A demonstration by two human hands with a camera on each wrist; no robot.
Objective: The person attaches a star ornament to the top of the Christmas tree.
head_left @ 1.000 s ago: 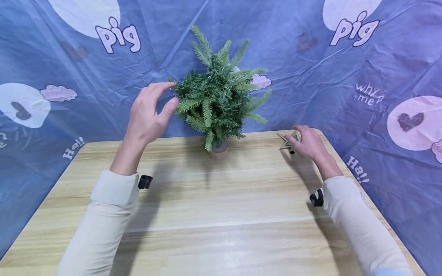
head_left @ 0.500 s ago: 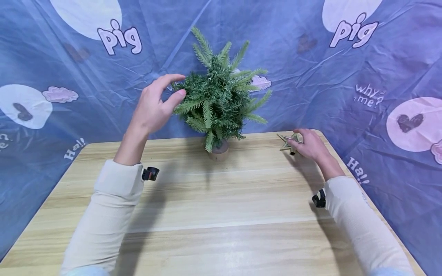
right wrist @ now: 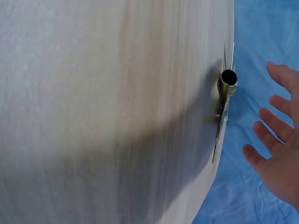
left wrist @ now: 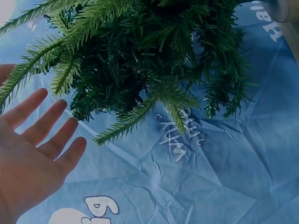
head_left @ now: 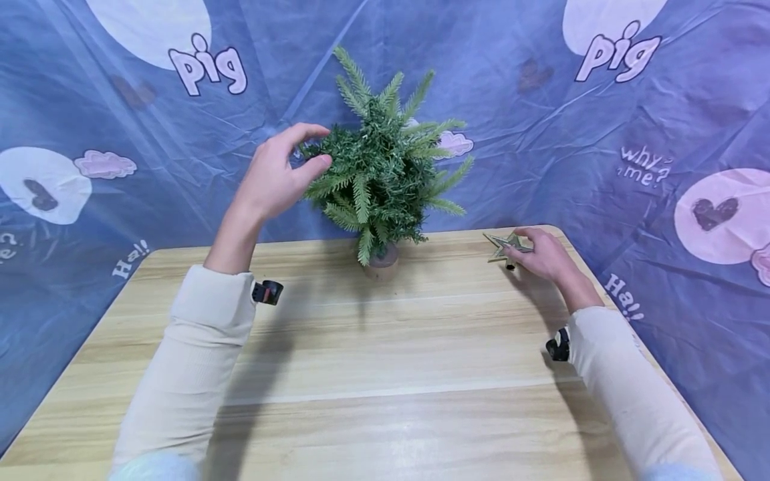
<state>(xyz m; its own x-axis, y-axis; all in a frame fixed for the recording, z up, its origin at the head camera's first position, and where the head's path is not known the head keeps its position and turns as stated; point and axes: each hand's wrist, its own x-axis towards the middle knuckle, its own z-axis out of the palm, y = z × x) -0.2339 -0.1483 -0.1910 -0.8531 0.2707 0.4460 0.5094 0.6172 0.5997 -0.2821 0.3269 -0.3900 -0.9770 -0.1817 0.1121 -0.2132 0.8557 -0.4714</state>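
A small artificial Christmas tree (head_left: 385, 167) stands upright at the back of the table on a round wooden base (head_left: 381, 264). My left hand (head_left: 273, 170) is at the tree's left side, thumb and fingers spread apart; in the left wrist view the fingers (left wrist: 58, 135) look relaxed beside the green branches (left wrist: 140, 60), gripping nothing. At the back right corner lies a gold star tree topper (head_left: 502, 247) with a short tube (right wrist: 229, 78). Over it hovers my right hand (head_left: 541, 252). The right wrist view shows that hand's fingers (right wrist: 268, 135) apart from the star, loosely spread.
The light wooden table (head_left: 385, 347) ends at the back against a blue printed cloth (head_left: 271, 67), which also runs along both sides. Black wrist cameras are strapped at the left cuff (head_left: 267, 292) and the right cuff (head_left: 558, 345).
My left hand has moved right and slightly up, closer to the tree's branches. The right hand has shifted slightly right and down over the star. Tree and star stay in place.
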